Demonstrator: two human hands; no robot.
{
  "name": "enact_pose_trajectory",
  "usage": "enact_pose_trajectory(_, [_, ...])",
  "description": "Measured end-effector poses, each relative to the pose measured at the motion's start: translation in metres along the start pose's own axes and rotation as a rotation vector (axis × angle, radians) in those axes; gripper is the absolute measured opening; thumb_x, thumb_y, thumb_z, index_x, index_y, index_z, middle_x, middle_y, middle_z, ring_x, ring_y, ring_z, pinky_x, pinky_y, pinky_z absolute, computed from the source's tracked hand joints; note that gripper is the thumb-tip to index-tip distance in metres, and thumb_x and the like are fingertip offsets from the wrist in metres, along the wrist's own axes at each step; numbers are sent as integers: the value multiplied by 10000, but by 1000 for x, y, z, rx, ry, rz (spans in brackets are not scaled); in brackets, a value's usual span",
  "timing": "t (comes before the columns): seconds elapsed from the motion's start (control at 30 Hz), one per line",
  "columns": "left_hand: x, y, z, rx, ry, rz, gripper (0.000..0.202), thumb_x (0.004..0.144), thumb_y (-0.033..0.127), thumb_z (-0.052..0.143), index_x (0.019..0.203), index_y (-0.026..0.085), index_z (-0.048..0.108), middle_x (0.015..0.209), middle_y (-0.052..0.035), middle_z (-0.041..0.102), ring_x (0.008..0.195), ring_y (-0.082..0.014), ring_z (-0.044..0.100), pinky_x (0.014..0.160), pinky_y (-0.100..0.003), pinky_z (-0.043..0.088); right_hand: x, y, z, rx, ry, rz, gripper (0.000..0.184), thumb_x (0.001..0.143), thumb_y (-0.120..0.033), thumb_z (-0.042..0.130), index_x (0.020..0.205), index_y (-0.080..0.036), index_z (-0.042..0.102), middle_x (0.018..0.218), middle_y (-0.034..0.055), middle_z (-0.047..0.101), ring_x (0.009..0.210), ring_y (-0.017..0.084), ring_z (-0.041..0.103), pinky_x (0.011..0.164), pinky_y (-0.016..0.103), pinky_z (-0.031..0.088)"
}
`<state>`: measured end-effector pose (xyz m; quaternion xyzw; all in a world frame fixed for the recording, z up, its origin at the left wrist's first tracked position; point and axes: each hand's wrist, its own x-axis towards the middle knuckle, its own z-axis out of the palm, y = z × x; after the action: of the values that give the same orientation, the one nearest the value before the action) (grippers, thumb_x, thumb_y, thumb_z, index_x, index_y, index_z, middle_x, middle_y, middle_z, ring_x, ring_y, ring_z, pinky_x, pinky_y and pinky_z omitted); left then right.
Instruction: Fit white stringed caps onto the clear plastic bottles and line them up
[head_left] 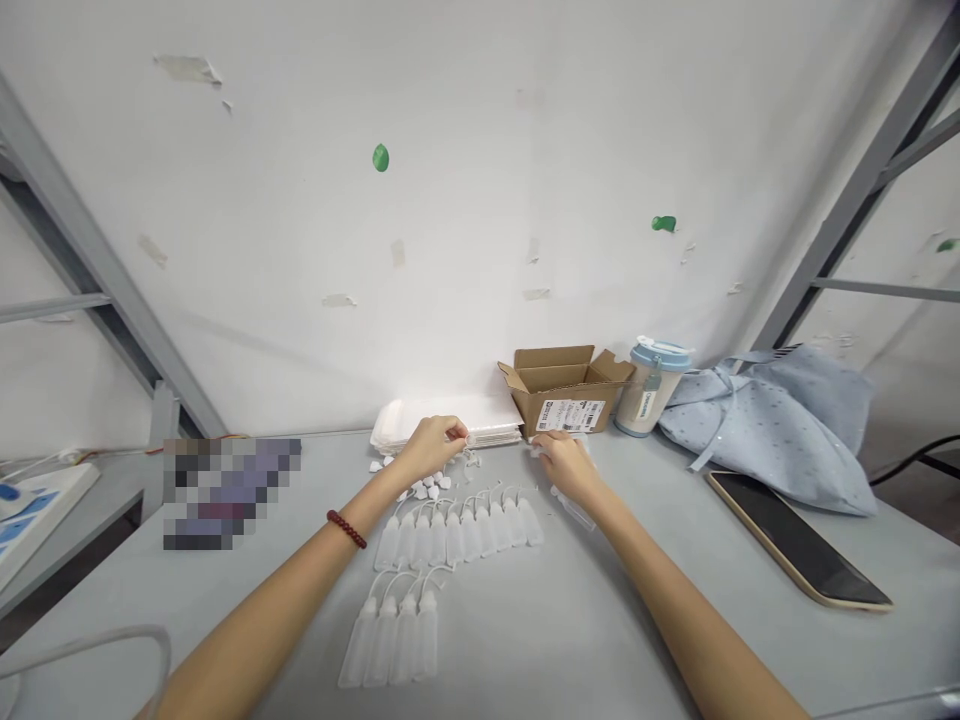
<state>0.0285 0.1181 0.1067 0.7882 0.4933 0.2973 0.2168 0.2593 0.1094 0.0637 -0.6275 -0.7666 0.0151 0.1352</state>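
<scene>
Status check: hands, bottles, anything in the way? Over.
Left hand by white stack. Right hand in front of cardboard box, at translucent plastic. Two rows of bottles laid out, nothing on top.

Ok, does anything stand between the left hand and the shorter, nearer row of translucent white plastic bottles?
Yes: small white pieces and then the longer row of translucent bottles lie between the left hand and that nearer row. Nothing visible seems to block a path above them.
</scene>
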Motion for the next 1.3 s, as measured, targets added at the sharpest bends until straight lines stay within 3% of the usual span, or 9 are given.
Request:
enact_pose_trajectory(0.53, [7,-9,-1,-135,49,-46,209,690,335,573,759,152,649,834,-62,707,810,-195,634,743,-298,482,0,3,0,82,2,-7,397,763,-6,455,1093,-170,604,1165,83,606,1116,225,492,822,280,353])
enact_pose_trajectory(0.97, [5,-14,-3,-62,69,-62,195,708,312,555,741,151,660,799,-55,702,788,-200,625,723,-288,463,0,3,-1,87,-13,27,462,711,35,442,1102,-153,599,1177,99,596,1117,249,488,788,284,345])
enact_pose_trajectory(1.3, [3,-9,0,-42,89,-33,168,701,272,559,756,153,665,814,-46,702,785,-188,628,712,-272,465,0,3,1,137,27,-2,413,714,40,463,1052,-142,615,1115,124,620,1086,277,504,790,308,349])
